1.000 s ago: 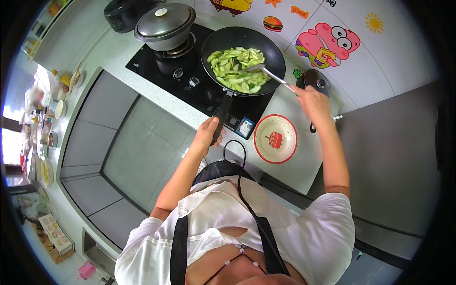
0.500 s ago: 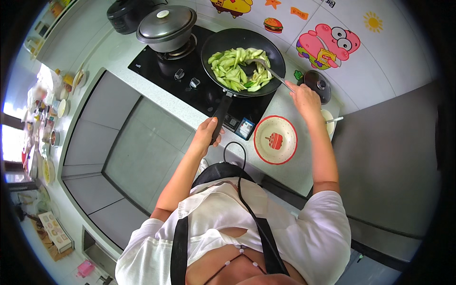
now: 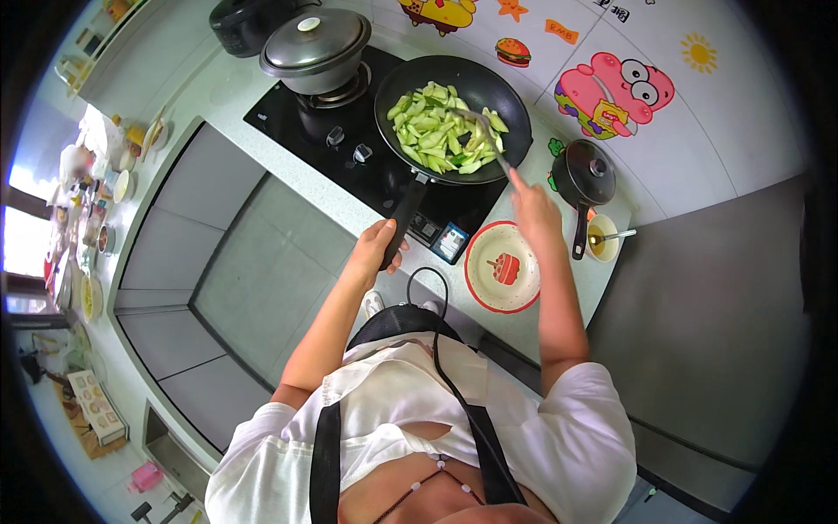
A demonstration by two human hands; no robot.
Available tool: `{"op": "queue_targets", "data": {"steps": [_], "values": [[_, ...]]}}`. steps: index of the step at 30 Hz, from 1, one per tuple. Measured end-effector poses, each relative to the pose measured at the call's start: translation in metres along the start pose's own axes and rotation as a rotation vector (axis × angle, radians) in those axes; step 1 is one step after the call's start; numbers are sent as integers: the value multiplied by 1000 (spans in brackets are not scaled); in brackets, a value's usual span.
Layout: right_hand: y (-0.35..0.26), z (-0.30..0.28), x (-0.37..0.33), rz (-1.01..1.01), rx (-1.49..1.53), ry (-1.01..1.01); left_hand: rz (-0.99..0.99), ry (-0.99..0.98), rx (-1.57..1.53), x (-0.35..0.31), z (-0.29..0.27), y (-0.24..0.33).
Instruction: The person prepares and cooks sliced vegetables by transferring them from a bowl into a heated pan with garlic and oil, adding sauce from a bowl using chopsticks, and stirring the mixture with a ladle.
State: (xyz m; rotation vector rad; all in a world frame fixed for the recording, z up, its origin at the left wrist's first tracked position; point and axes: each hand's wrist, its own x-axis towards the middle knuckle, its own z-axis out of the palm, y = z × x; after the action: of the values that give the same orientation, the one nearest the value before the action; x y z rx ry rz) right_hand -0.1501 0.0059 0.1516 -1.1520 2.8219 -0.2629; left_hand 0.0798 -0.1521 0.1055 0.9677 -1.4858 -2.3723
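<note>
Oblong, light-green vegetable slices (image 3: 426,131)

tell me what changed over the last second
The right hand has moved left and nearer the body, still holding the spatula, whose handle slants more steeply. The vegetables lie rearranged. The small pot and bowl, partly hidden earlier, show more fully. Nothing was grabbed or released. The left hand stays on the pan handle; the dish stayed put.

Green slices (image 3: 432,131) inside black wok (image 3: 511,100), slanting spatula (image 3: 501,157)
</note>
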Motion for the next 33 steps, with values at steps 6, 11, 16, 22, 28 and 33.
{"op": "queue_targets", "data": {"steps": [6,11,16,22,28,33], "values": [[-50,-5,-61,-49,329,-90,-2,48,62,-3,-3,-3],[-81,24,-62,-7,628,-90,-13,5,64,-9,-12,-3],[-112,9,-54,59,460,-127,14,-59,37,-14,-74,4],[-138,-23,-60,307,-65,81,131,33,7,-43,-191,43],[-296,-40,-6,-68,462,223,289,379,-147,-91,-314,78],[-431,11,41,-426,651,-35,353,572,-302,-127,-381,85]]}}
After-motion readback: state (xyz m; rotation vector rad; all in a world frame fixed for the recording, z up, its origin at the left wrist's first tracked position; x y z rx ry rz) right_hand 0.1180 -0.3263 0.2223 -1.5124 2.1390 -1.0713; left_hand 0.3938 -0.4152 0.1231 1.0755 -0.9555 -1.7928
